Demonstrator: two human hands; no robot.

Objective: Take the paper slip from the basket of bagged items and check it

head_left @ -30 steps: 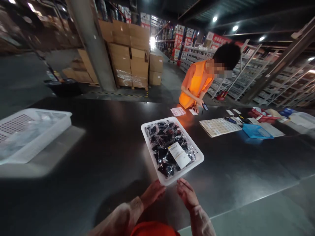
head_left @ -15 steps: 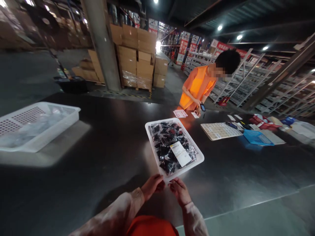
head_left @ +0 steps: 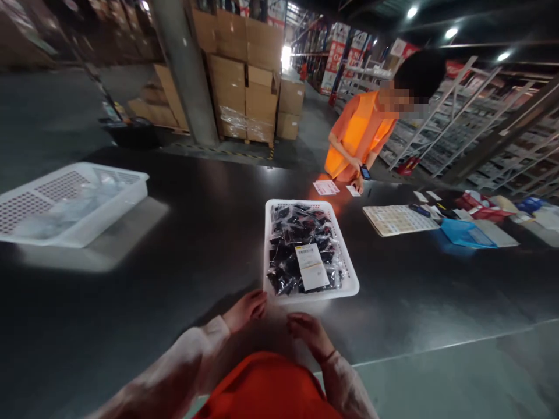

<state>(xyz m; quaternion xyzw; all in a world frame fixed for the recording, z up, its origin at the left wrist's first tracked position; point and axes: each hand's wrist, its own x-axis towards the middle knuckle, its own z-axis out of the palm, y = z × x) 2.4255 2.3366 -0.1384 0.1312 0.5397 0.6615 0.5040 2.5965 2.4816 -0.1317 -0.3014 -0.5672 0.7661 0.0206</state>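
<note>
Two hands were what I had in the head view, both low in the frame and both empty. My left hand (head_left: pixel 244 309) lay with its fingers stretched out, the tips just short of the near left corner of the white basket (head_left: pixel 345 265); whether they touched the rim I could not tell. My right hand (head_left: pixel 308 331) hovered just in front of the basket's near edge, fingers loosely curled and gripping nothing, apart from the plastic. The basket sat on the dark table (head_left: pixel 183 244), close in front of me and near the middle of the view. Its long axis ran away from me toward the far side of the table, nearly straight ahead, with one short end facing me. It was filled with small black packets (head_left: pixel 290 238) in clear wrap, and a white label (head_left: pixel 311 266) lay on top toward the near end, its long side running the same way as the basket. Well off to the left stood a second white basket (head_left: pixel 109 206) holding clear bags. Across the table a person in an orange vest (head_left: pixel 356 137) leaned over some paper slips (head_left: pixel 326 187), with a printed sheet (head_left: pixel 397 220) and a blue tray (head_left: pixel 465 233) further to the right.
</note>
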